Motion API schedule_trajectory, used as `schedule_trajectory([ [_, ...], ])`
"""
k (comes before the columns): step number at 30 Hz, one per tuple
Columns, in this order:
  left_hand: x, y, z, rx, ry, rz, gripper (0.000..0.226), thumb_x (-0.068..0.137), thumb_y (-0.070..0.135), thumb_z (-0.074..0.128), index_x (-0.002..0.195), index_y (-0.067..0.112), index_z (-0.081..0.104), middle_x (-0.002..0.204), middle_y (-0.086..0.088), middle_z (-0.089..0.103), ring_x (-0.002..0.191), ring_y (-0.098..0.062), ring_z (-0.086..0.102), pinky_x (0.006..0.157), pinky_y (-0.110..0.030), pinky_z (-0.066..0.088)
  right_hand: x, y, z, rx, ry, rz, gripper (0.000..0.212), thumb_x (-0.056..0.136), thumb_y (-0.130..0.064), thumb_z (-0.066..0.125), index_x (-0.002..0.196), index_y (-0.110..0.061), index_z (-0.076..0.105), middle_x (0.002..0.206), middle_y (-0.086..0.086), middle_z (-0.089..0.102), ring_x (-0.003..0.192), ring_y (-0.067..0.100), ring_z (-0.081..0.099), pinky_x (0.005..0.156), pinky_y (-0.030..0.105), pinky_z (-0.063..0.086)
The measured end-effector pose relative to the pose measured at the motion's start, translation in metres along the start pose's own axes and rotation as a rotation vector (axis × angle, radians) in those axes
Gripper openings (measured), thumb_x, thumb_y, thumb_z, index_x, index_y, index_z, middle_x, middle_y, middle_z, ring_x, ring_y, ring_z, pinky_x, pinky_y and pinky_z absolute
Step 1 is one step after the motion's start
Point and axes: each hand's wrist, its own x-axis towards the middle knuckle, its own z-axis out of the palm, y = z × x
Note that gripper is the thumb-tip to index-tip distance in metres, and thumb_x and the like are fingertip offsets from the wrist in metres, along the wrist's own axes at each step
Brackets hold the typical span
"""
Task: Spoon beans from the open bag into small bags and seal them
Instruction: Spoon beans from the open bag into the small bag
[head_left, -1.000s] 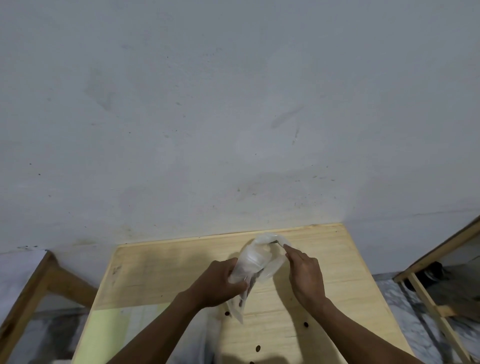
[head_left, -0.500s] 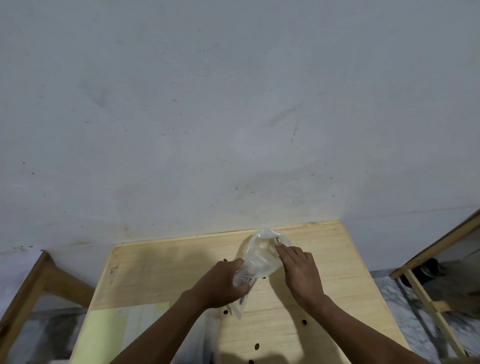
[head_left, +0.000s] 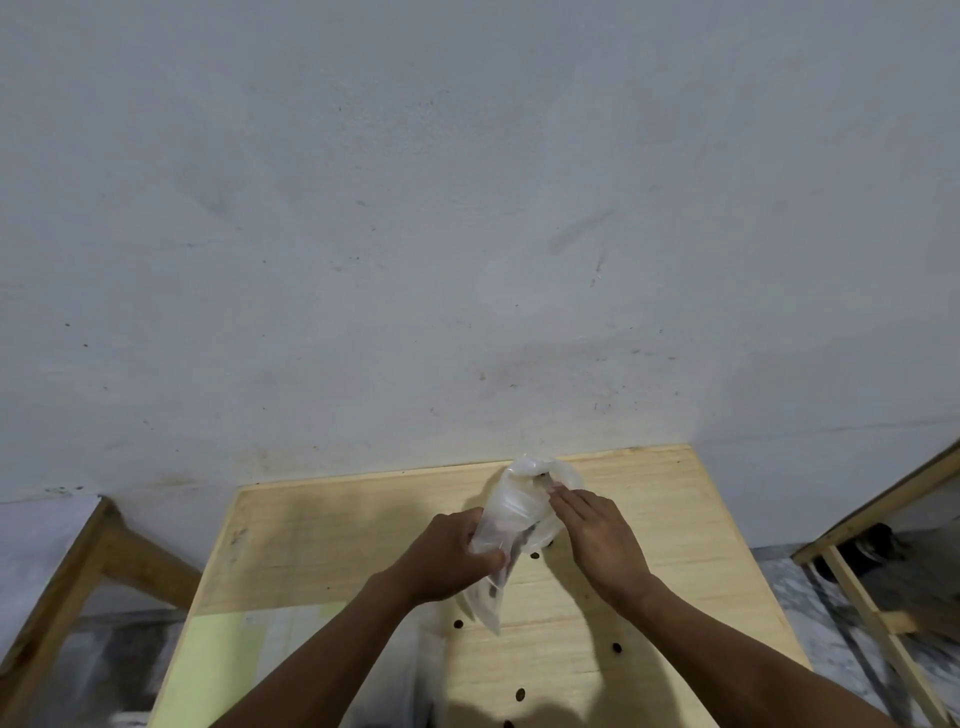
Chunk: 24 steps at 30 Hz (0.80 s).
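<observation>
The right hand (head_left: 602, 540) has slid its fingertips into the bag (head_left: 519, 519) mouth, the left hand (head_left: 447, 558) gripping its middle, so filling continues.

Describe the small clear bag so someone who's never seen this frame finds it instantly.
Start at the light wooden table against the grey wall. Above its middle the left hand grips the clear plastic bag by its lower part, while the right hand reaches its fingertips into the bag's mouth. It is the only crinkled, see-through thing there; the loose dark beans lie scattered on the wood.
</observation>
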Motion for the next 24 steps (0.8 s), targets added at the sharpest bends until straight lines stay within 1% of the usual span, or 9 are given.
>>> schedule_trajectory([
  [4,0.000,0.001,0.000,-0.015,-0.010,0.004,0.035,0.070,0.047,0.055,0.092,0.021,0.064,0.081,0.003,0.070,0.067,-0.005,0.059,0.060,-0.020,0.044,0.005,-0.003,-0.004,-0.021,-0.136,0.053,0.057,0.080,-0.017,0.027,0.124,-0.013,0.065,0.128,0.004,0.066,0.086,0.022,0.070,0.065,0.033,0.051],
  [6,0.000,0.002,0.001,-0.015,0.001,0.002,0.032,0.070,0.046,0.055,0.089,0.022,0.063,0.078,0.005,0.068,0.063,-0.002,0.056,0.058,-0.018,0.042,0.009,-0.005,-0.005,0.073,-0.136,0.095,0.064,0.081,-0.028,0.022,0.131,-0.012,0.059,0.135,0.004,0.061,0.095,0.028,0.068,0.072,0.036,0.049],
  [8,0.001,0.003,0.001,-0.008,0.018,-0.001,0.029,0.070,0.045,0.055,0.086,0.021,0.061,0.073,0.006,0.065,0.058,0.000,0.051,0.056,-0.018,0.039,0.012,-0.005,-0.007,0.243,-0.112,0.231,0.060,0.086,-0.035,0.023,0.133,-0.016,0.055,0.134,0.003,0.058,0.100,0.031,0.064,0.080,0.037,0.049],
  [11,0.003,0.003,0.003,0.037,0.017,-0.001,0.031,0.069,0.047,0.054,0.085,0.020,0.059,0.071,0.007,0.064,0.057,-0.001,0.050,0.054,-0.015,0.037,0.019,0.000,-0.008,0.524,-0.044,0.459,0.035,0.103,-0.033,0.029,0.113,-0.022,0.060,0.115,0.000,0.064,0.094,0.019,0.062,0.080,0.034,0.048],
  [13,0.005,0.002,0.004,0.064,-0.004,-0.001,0.030,0.071,0.047,0.054,0.086,0.021,0.060,0.074,0.005,0.067,0.060,-0.004,0.055,0.055,-0.018,0.042,0.024,0.003,-0.008,0.622,0.004,0.573,0.033,0.105,-0.032,0.028,0.097,-0.025,0.059,0.100,0.003,0.068,0.083,0.018,0.064,0.077,0.038,0.052],
  [15,0.005,-0.001,0.007,0.077,-0.018,-0.004,0.028,0.074,0.046,0.054,0.086,0.022,0.060,0.076,0.005,0.069,0.065,-0.009,0.063,0.060,-0.025,0.051,0.023,0.002,-0.010,0.678,0.013,0.635,0.030,0.105,-0.029,0.029,0.097,-0.027,0.058,0.098,0.003,0.069,0.082,0.018,0.065,0.076,0.038,0.052],
  [17,0.003,-0.006,0.009,0.115,-0.009,-0.014,0.029,0.074,0.048,0.053,0.086,0.022,0.059,0.077,0.005,0.069,0.069,-0.011,0.065,0.066,-0.032,0.055,0.016,0.000,-0.013,0.679,0.004,0.620,0.028,0.105,-0.026,0.031,0.104,-0.026,0.060,0.102,-0.003,0.067,0.086,0.016,0.065,0.076,0.031,0.050],
  [21,-0.003,-0.018,0.014,0.182,0.030,0.015,0.036,0.078,0.055,0.057,0.092,0.022,0.058,0.082,0.008,0.069,0.072,-0.010,0.065,0.067,-0.035,0.054,-0.007,-0.006,-0.018,0.629,0.071,0.500,0.031,0.106,-0.023,0.034,0.117,-0.029,0.063,0.109,-0.016,0.063,0.098,0.006,0.061,0.084,0.025,0.047],
  [24,-0.008,-0.020,0.015,0.197,0.001,0.039,0.035,0.079,0.055,0.057,0.098,0.026,0.061,0.086,0.011,0.069,0.075,-0.007,0.064,0.071,-0.032,0.054,-0.019,-0.010,-0.019,0.621,0.049,0.454,0.036,0.104,-0.020,0.036,0.116,-0.044,0.060,0.108,-0.027,0.060,0.103,-0.006,0.054,0.086,0.014,0.041],
])
